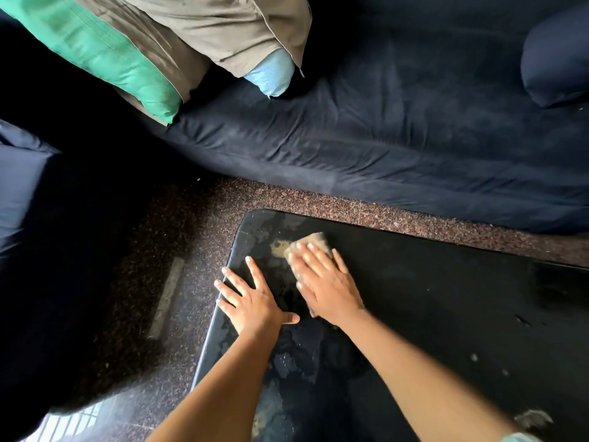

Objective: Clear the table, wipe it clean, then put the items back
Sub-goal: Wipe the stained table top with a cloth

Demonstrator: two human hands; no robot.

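Observation:
A glossy black table (pixel 430 301) fills the lower right, its top streaked with wet patches near the left corner. My right hand (pixel 325 282) lies flat with straight fingers on a beige cloth (pixel 314 240) and presses it against the tabletop near the far left corner. The cloth is mostly hidden under the hand. My left hand (pixel 251 301) rests flat on the table's left edge, fingers spread, holding nothing.
A dark blue sofa (pixel 398 138) runs along the far side, with a green and brown cushion (pixel 134 59) and a light blue cushion (pixel 271 74) at its left end. Another dark seat (pixel 22 193) stands at the left. Speckled floor (pixel 178 256) lies between.

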